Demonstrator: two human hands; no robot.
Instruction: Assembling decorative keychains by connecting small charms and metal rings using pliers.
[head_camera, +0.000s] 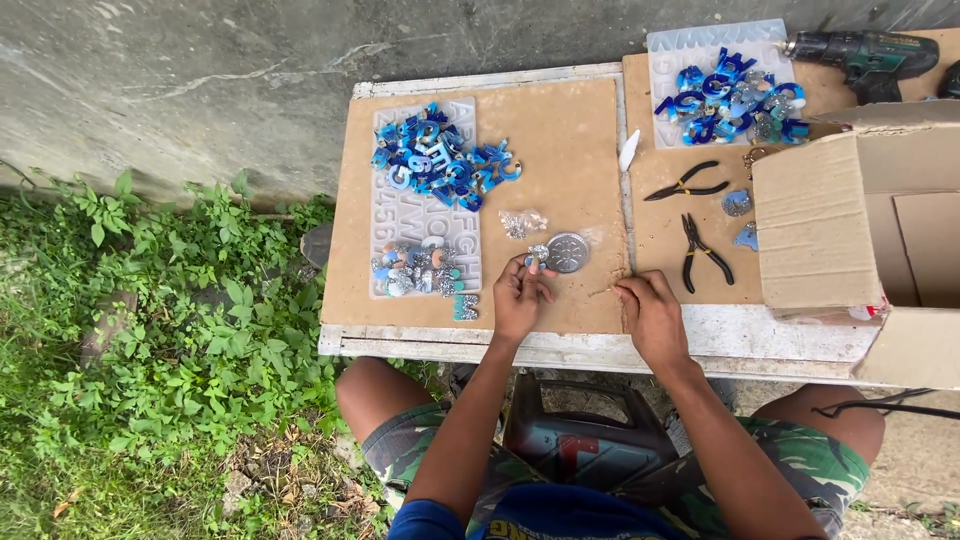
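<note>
Small pale-blue resin letter charm, pinched at fingertips of left hand, held just above brown fibreboard worktop, near edge, touching or nearly touching round silvery glitter disc on its right. Left hand curled nearly closed around charm, thumb and forefinger doing the gripping. Right hand lying knuckles up on worktop, fingers bent toward a tiny pale bit near board seam; whether anything sits between those fingertips, cannot tell.

Best handled, by judgement, with a light pinch on charm's edges, keeping its face visible and steady, wrist braced on white table rim. Worth keeping right hand close, since small hardware slips easily into seam.

Farther left: clear silicone letter mould heaped with dark-blue resin letters, paler glittery letters nearer. Small clear bag of metal findings just beyond disc. Right of seam: two black-handled pliers, within easy reach. Far right: second heap of blue letters, dark-green cordless drill, open cardboard box. Green weeds at left.
</note>
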